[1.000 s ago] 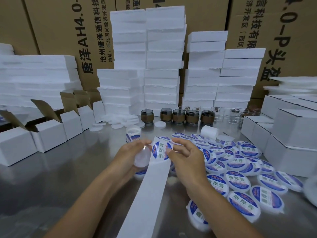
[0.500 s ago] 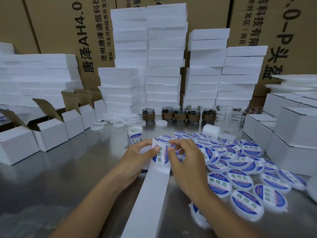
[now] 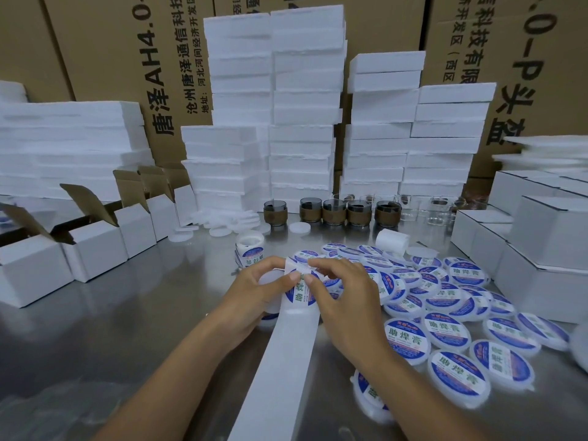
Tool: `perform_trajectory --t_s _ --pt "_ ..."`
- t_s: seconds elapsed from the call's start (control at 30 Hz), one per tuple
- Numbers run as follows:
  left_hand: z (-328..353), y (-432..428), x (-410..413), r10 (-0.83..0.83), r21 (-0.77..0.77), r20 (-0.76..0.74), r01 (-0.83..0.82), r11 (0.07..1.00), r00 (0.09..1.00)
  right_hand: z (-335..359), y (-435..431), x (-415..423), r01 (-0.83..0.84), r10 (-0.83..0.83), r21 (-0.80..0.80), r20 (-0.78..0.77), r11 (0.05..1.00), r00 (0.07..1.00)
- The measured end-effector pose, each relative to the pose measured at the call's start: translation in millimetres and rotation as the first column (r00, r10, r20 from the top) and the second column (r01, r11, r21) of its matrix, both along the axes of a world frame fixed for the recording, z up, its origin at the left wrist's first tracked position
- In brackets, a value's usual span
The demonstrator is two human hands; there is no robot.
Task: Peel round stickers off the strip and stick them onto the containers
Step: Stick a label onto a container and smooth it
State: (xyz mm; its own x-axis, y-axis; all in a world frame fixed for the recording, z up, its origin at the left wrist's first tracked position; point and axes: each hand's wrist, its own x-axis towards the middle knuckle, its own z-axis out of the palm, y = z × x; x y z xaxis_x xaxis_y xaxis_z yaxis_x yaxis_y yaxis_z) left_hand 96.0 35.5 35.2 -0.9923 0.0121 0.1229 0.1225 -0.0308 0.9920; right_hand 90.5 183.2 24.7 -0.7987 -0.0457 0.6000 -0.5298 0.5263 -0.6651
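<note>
White backing strip runs toward 6 o'clock from the hands. Left hand grips a container, thumb on the blue sticker; right hand pinches the sticker's edge. Labelled containers lie at 3 o'clock.

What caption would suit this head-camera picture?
The left hand holds a container while right hand peels a round sticker off the strip.

1 wide-angle view only, from the person's head, facing forward and down across the desk. It sits close: the left hand and right hand meet just below centre, forearms entering from the bottom edge. Foam stacks and cartons close off the far side.
</note>
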Motion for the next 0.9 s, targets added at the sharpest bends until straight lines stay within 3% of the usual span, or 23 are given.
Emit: perform_trajectory --t_s 0.3,0.6,0.9 --pt "-1 1 -5 0.033 0.102 -0.003 -0.033 0.994 0.999 0 2 -1 0.041 -0.037 0.066 -0.064 0.997 0.997" --pt "-6 -2 -11 0.181 -0.047 -0.037 -0.183 0.982 0.983 2 3 2 0.017 -0.009 0.113 -0.064 0.993 0.998" --pt "-8 -4 -15 0.233 -0.108 -0.070 -0.239 0.965 0.970 4 1 4 -0.042 0.045 0.055 -0.057 0.998 0.997"
